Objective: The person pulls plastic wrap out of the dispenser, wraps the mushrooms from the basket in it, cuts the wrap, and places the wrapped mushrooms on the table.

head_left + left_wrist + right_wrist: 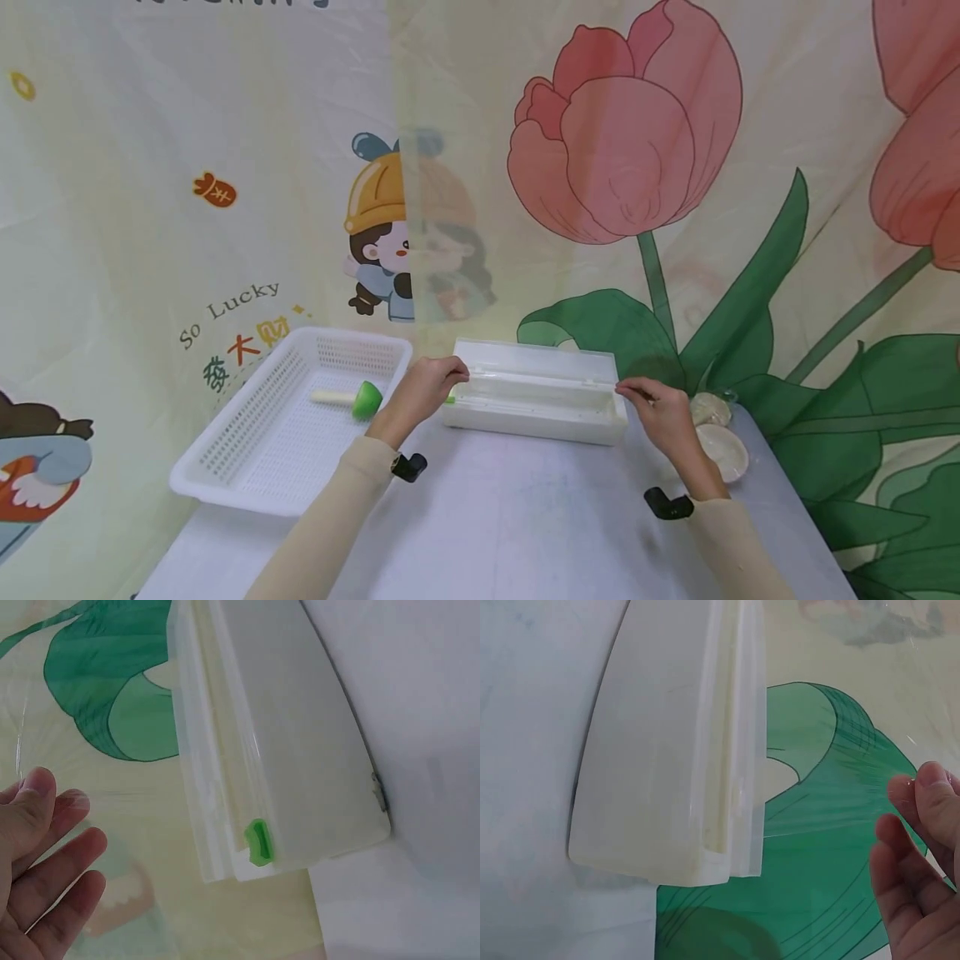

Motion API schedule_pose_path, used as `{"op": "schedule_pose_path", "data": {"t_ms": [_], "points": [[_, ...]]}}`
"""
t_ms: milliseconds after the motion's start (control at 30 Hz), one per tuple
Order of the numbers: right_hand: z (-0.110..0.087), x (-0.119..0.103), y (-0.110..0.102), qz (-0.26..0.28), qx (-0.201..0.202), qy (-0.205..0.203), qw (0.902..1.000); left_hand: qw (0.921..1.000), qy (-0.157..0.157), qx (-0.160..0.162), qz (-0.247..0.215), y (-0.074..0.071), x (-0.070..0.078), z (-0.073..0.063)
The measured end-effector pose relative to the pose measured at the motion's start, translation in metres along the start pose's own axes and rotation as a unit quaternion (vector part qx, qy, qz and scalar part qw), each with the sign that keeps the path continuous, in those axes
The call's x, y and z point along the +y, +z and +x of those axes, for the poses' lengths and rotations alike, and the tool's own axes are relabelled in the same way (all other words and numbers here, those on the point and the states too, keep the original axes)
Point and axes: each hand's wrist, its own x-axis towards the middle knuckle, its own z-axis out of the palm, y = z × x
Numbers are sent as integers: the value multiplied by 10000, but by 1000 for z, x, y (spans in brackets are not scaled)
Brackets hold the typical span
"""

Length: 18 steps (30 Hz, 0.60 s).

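Observation:
A long white cling film dispenser [534,423] lies across the table with its lid [536,358] raised at the back. Above it, my left hand [423,390] pinches one corner of a clear sheet of cling film [821,814] between thumb and index finger. The opposite corner is pinched by my right hand [663,412], so the sheet stretches between the two hands. In the wrist views the other fingers of my left hand [56,862] and right hand [919,855] are loosely bent. A green slide cutter [259,842] sits at the dispenser's left end.
To the left stands a white perforated basket [225,433], holding a tool with a green head [367,401] and a pale handle. A white bowl [726,454] and a pale, plastic-wrapped item [708,408] are by the right table edge. A printed curtain [465,83] hangs behind.

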Motion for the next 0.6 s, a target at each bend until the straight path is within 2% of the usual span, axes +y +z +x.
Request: {"op": "schedule_pose_path", "data": {"t_ms": [367,600], "points": [[7,-11,-8,176,10,88,9998,9995,271,171,-2,-11,4,3],[17,-16,-14,400,366,-239,9982,9985,347,405,-102,-24,11,9]]}}
